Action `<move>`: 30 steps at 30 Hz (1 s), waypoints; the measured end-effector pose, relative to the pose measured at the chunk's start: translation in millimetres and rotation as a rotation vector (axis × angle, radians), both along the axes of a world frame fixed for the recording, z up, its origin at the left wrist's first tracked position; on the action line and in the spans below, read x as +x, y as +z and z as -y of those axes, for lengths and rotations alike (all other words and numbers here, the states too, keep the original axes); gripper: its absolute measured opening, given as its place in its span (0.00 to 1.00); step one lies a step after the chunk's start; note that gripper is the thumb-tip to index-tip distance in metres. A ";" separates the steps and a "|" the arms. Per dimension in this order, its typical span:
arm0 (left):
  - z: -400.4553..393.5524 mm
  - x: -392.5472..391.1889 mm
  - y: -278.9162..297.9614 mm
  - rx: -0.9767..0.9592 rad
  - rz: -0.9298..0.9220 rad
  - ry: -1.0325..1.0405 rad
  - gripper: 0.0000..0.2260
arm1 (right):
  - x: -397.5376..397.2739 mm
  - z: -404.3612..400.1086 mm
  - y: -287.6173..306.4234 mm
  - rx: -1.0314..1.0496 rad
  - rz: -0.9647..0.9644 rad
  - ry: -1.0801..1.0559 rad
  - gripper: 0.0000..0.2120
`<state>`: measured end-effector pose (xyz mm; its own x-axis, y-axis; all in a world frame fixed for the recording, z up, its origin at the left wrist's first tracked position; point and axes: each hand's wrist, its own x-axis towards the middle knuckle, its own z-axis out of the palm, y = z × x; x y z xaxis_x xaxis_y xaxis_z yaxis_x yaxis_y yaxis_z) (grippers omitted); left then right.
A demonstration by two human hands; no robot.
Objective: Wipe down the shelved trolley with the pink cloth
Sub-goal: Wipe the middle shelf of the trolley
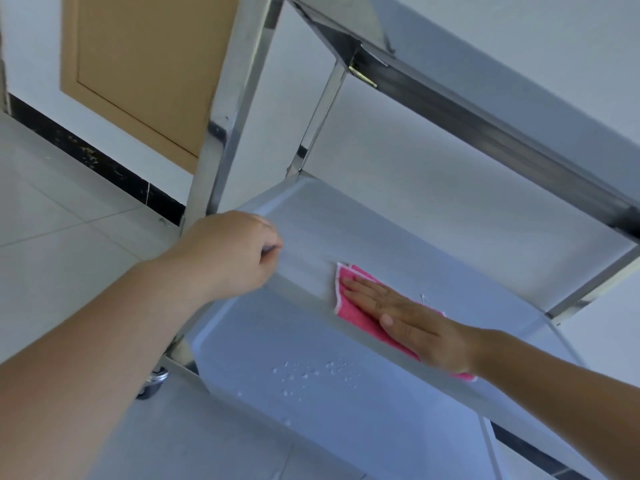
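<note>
The steel trolley fills the view; its middle shelf (pixel 398 237) lies in front of me. A pink cloth (pixel 360 318) lies flat on that shelf near its front edge. My right hand (pixel 412 323) presses flat on the cloth, fingers stretched out and together. My left hand (pixel 228 254) curls around the shelf's left front rim. Below, the bottom shelf (pixel 311 427) carries scattered water droplets (pixel 318 372). The top shelf's underside (pixel 485 109) runs across the upper right.
An upright steel post (pixel 225 112) stands at the trolley's left corner, a thinner one (pixel 322 112) behind it. A castor wheel (pixel 154 382) sits on the pale tiled floor (pixel 52 202). A tan door (pixel 145 64) and black skirting (pixel 104 168) line the wall.
</note>
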<state>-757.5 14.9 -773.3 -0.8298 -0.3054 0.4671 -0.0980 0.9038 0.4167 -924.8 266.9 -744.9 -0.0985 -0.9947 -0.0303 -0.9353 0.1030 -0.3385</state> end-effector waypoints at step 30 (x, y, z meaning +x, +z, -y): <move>20.4 10.3 -6.5 0.086 0.088 -0.192 0.15 | -161.3 168.5 10.7 0.004 0.036 -0.503 0.29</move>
